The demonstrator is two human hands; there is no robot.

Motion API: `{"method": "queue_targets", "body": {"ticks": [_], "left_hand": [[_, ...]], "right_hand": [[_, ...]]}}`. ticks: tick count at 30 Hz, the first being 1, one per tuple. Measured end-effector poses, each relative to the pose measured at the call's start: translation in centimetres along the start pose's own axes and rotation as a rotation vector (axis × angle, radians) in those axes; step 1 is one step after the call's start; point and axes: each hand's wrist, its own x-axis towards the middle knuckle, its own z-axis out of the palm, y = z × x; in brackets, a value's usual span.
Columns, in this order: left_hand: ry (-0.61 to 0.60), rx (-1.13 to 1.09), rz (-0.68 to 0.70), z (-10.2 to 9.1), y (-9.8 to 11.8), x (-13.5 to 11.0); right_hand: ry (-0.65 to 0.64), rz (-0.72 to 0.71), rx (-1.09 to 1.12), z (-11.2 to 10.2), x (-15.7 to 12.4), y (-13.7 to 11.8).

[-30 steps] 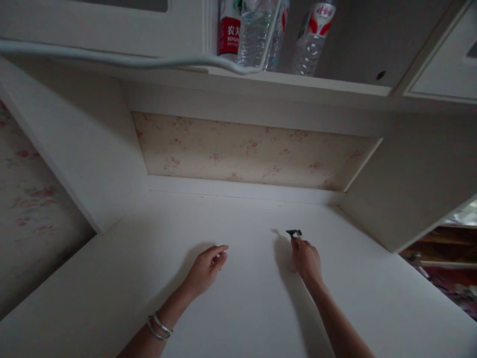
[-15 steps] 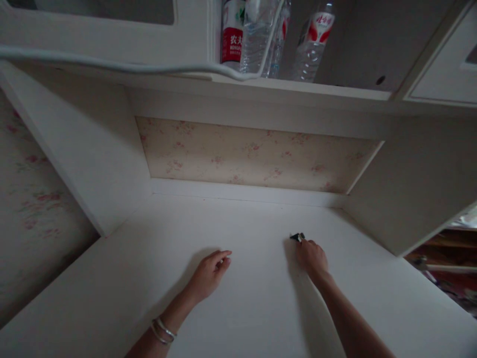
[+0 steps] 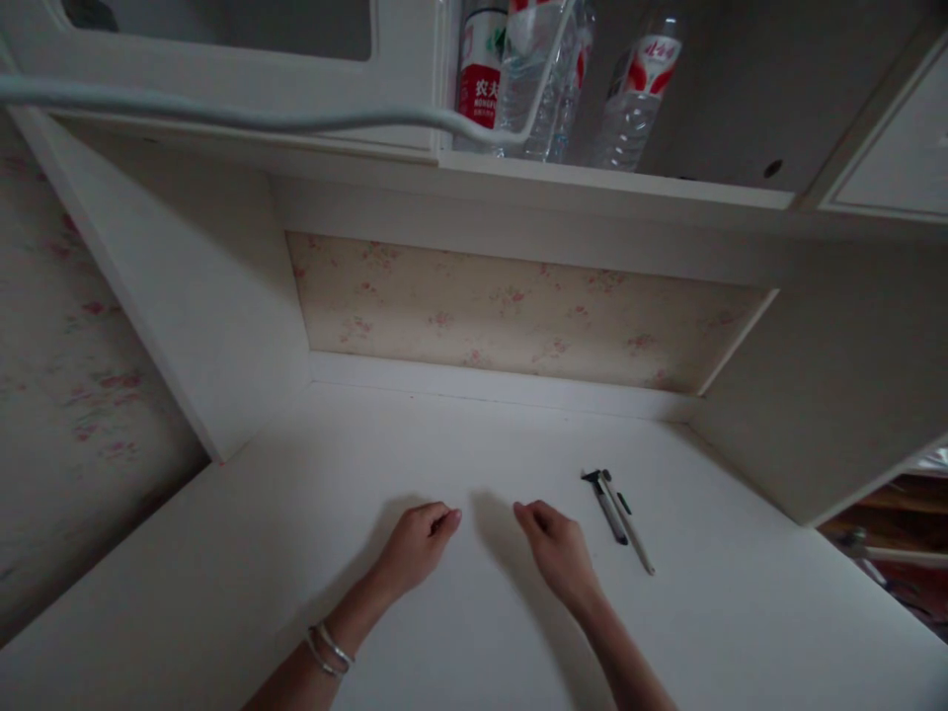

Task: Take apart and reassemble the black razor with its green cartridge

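Note:
My left hand [image 3: 421, 543] is curled into a loose fist above the white desk [image 3: 459, 632], its thumb against the bent fingers. Two silver bangles [image 3: 328, 649] circle that wrist. Facing it across a narrow gap is my right hand [image 3: 557, 548], closed in the same way, and nothing shows in either hand. To the right of my right hand, two slim things lie close together on the desk: a grey-and-black tool [image 3: 608, 509] with a dark angled end, and a pale pen-like stick [image 3: 629, 525] with a dark green part beside it.
Overhead, an open cupboard shelf [image 3: 614, 179] holds several plastic bottles [image 3: 629, 109]. A pale cable or rod [image 3: 296, 118] crosses in front of it. Side panels [image 3: 214, 296] and a back wall with floral wallpaper [image 3: 511, 306] enclose the desk.
My right hand has let go of the slim dark-ended tool, moved left and closed. My left fingers have curled in from a more stretched pose. The view has shifted slightly.

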Motion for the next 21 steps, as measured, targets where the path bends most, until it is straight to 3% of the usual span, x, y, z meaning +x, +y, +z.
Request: {"method": "queue_targets", "body": {"ticks": [2, 5, 9, 14, 21], "left_hand": [[-0.028, -0.007, 0.0, 0.2, 0.0, -0.1], [-0.107, -0.106, -0.051, 0.3, 0.0, -0.3], [-0.206, -0.126, -0.116, 0.0, 0.2, -0.7], [-0.193, 0.011, -0.068, -0.2, 0.6, -0.8], [-0.175, 0.093, -0.062, -0.3, 1.0, -0.6]], "right_hand": [[-0.17, -0.048, 0.226, 2.7, -1.2, -2.2], [-0.404, -0.006, 0.499, 6.4, -2.1, -4.2], [-0.468, 0.099, 0.626, 9.1, -2.2, -3.9], [-0.471, 0.038, 0.59, 9.1, -2.6, -2.9], [-0.453, 0.001, 0.571, 8.5, -2.8, -3.4]]}}
